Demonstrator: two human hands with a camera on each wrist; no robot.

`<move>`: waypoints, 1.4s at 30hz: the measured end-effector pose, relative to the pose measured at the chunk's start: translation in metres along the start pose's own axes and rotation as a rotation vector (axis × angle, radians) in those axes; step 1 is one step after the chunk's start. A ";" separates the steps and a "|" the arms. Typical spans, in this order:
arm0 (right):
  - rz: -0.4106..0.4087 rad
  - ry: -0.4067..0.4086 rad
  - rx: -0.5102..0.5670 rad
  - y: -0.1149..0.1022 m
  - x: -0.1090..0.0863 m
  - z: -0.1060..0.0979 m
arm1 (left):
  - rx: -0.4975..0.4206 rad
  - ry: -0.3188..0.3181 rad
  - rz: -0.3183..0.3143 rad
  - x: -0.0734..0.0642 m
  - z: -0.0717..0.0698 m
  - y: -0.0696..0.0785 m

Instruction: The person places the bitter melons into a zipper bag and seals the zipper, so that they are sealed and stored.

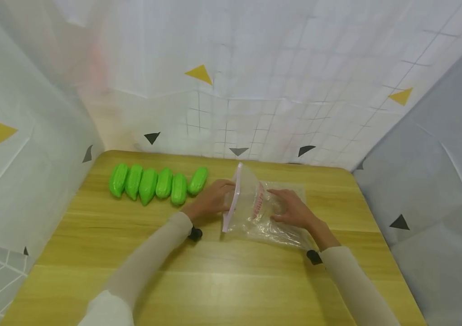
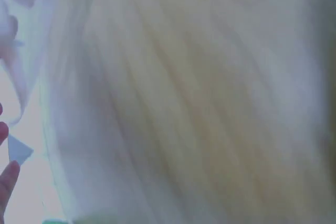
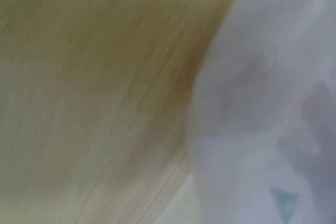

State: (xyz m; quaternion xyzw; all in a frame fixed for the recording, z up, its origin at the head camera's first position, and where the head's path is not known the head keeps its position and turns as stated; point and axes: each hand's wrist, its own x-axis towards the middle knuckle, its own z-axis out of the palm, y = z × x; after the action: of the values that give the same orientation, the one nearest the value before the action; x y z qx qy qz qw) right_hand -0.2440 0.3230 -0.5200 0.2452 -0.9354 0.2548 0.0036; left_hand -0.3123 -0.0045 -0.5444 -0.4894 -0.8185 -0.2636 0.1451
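A clear plastic zip bag [image 1: 263, 226] with red print and a pale pink zip edge lies on the wooden table, its mouth lifted and facing left in the head view. My left hand [image 1: 211, 198] is at that mouth, fingers and thumb apart, with the fingertips overlapping the zip edge. In the left wrist view, fingertips [image 2: 7, 179] show at the left border. Over the bag's middle, my right hand [image 1: 294, 209] touches the film with thumb and fingers spread. A row of several glossy green, elongated toy vegetables [image 1: 148, 184] lies left of my left hand.
The wooden table [image 1: 223, 290] has pale patterned sheets [image 1: 255, 113] standing behind it and on both sides. Dark wrist devices [image 1: 195, 233] sit under both wrists. Both wrist views are blurred and filled mostly by wood and whitish surfaces.
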 end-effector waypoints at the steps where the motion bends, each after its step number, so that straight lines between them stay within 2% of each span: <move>1: 0.000 0.002 -0.001 0.001 0.000 0.000 | -0.006 0.008 -0.021 -0.002 -0.004 0.000; 6: -0.018 0.014 -0.008 0.004 -0.001 0.001 | 0.045 0.070 -0.112 -0.012 -0.025 -0.006; 11: -0.007 -0.002 0.002 0.004 -0.001 -0.001 | 0.115 0.157 -0.253 -0.013 -0.046 -0.012; 13: -0.004 -0.008 0.007 0.004 -0.001 -0.002 | 0.144 0.163 -0.317 -0.012 -0.052 -0.016; 15: 0.001 -0.014 0.006 0.004 -0.001 -0.003 | 0.174 0.136 -0.395 -0.010 -0.056 -0.019; 19: 0.011 -0.022 0.009 0.002 -0.002 -0.006 | 0.210 0.033 -0.551 -0.006 -0.060 -0.024; 23: 0.006 -0.015 0.025 0.000 -0.004 -0.007 | 0.215 -0.047 -0.650 -0.005 -0.060 -0.027; 28: -0.004 -0.010 0.031 -0.002 -0.004 -0.007 | 0.183 -0.130 -0.719 -0.002 -0.061 -0.027; 34: -0.017 -0.013 0.019 -0.001 -0.004 -0.006 | 0.146 -0.188 -0.761 0.000 -0.063 -0.027; 38: 0.001 -0.019 0.014 0.001 -0.004 -0.006 | 0.097 -0.163 -0.760 0.001 -0.062 -0.028; 42: 0.012 -0.023 -0.014 0.003 -0.004 -0.006 | -0.001 -0.097 -0.755 0.002 -0.060 -0.029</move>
State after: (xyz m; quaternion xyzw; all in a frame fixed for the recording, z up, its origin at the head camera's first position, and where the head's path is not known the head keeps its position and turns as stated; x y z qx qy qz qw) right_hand -0.2424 0.3303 -0.5164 0.2423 -0.9386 0.2454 -0.0071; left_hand -0.3398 -0.0480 -0.5026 -0.1652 -0.9470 -0.2756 -0.0014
